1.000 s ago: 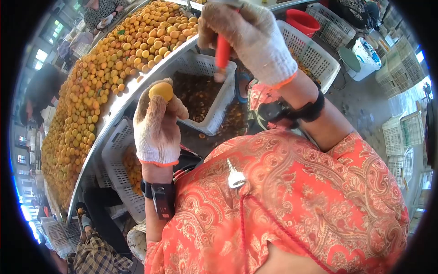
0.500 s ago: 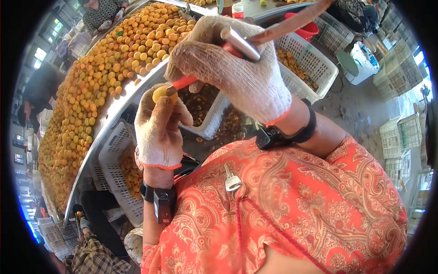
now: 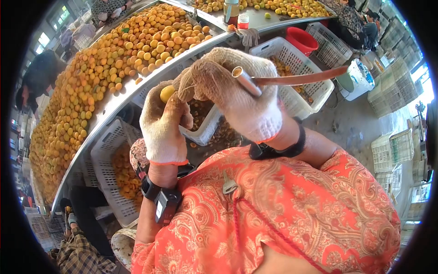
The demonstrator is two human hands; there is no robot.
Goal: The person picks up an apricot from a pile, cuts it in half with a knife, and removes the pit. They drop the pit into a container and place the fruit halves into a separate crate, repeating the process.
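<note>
My left hand (image 3: 164, 121), in a stained white knit glove, is closed around a yellow-orange apricot (image 3: 167, 94) with its fingers and thumb. Right beside the fruit is my right hand (image 3: 242, 86), gloved the same way, its fingers curled together near the apricot. It grips a tool (image 3: 247, 82) with a short metal tube and a long, brown, slightly curved strip pointing right. The tool's working end is hidden behind my fingers. Below the hands is a white crate (image 3: 207, 130) with dark pieces in it.
A heap of apricots (image 3: 114, 68) lies on a metal-edged table at left. White crates (image 3: 116, 176) with cut fruit stand below and at right (image 3: 315, 91). A red basin (image 3: 302, 40), white bucket (image 3: 358, 80) and bottle (image 3: 231, 11) are farther off. Other people sit around.
My right hand has turned, so the brown strip now points right instead of up. The red part of the tool, seen earlier at the fruit, no longer shows. My left hand still holds an apricot.
</note>
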